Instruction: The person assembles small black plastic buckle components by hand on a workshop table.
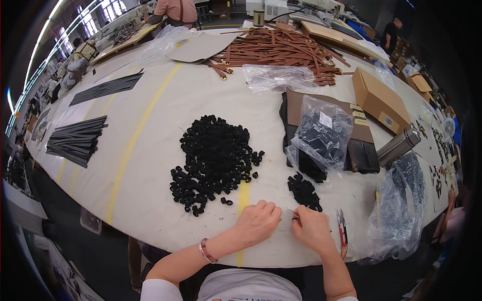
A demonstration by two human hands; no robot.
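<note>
Pale and yellow-striped, a broad workshop desk (150, 165) is heaped along its far side with flat, brown, leather-like straps (281, 50). Held in the bent, closed fingers of the right hand (312, 228) is a slender metal tool (292, 212); the left hand (258, 220) is curled beside it, and whether anything is gripped there cannot be told. Small, matte black loops (216, 150) are piled loosely beyond the left hand, a smaller black heap (304, 193) just beyond the right. Red-handled snips (343, 233) are laid near crumpled, clear plastic (396, 215).
</note>
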